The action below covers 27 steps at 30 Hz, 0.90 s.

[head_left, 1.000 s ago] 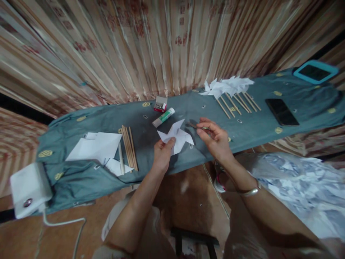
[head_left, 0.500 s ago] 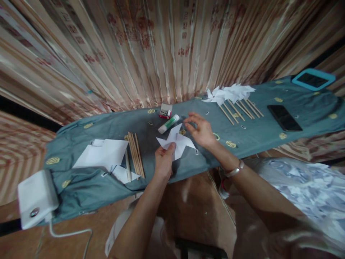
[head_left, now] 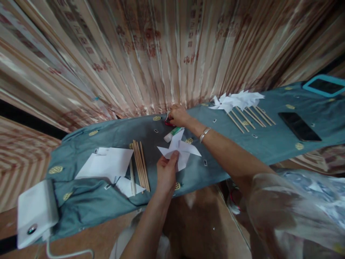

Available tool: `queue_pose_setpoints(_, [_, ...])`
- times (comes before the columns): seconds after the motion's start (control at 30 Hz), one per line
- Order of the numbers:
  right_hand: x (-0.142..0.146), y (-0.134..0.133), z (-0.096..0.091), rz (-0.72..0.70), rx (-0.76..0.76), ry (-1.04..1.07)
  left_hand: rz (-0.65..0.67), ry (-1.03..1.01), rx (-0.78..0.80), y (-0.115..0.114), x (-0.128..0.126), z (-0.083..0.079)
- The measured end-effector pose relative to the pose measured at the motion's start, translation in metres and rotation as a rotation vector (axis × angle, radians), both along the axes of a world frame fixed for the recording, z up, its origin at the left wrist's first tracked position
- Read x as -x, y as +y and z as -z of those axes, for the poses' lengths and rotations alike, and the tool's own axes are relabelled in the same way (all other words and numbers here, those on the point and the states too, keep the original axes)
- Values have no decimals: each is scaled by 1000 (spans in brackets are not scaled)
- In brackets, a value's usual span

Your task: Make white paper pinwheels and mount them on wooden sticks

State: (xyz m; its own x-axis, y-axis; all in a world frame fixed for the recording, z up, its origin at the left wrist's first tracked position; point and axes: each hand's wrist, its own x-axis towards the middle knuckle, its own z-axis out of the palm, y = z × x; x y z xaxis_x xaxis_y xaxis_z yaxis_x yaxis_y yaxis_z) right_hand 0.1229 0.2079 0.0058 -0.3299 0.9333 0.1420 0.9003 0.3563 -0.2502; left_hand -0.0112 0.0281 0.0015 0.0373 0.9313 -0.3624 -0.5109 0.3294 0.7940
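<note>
My left hand (head_left: pixel 166 176) pinches a white paper pinwheel (head_left: pixel 183 148), thumb over its folded centre, low above the cloth. My right hand (head_left: pixel 180 116) is at the small red box (head_left: pixel 168 122) of metal pins near the table's back edge. Its fingers curl down at the box, and the fingertips and anything between them are hidden. Between the two hands lies a glue stick (head_left: pixel 170 135) with a green label, partly covered by a pinwheel blade.
Left of my hands lie wooden sticks (head_left: pixel 140 165) and white paper sheets (head_left: pixel 107 163). Pinwheels on sticks (head_left: pixel 239 100), a black phone (head_left: pixel 299 126) and a blue-framed device (head_left: pixel 325 85) are to the right. A white box with a cable (head_left: pixel 37 212) sits at the left end.
My right hand has moved from beside the pinwheel up and left to the red box. The left hand keeps its pinch on the pinwheel. The whole view has shifted slightly.
</note>
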Motion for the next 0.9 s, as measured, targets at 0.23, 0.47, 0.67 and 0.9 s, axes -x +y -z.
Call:
queue_pose_setpoints(0.23, [7,3,4,137,-13,106,-1,-28,28,1,2,-4])
queue_pose_setpoints(0.47, [9,-1,2,73,-11,-41,-14,-40,4,1,2,-1])
queue_pose_setpoints(0.67, [7,-4,1,32,-19,-116,-1,-19,-15,1,2,3])
queue_pose_setpoints(0.9, [5,-4,1,34,-11,-170,-16,-31,-15,1,1,3])
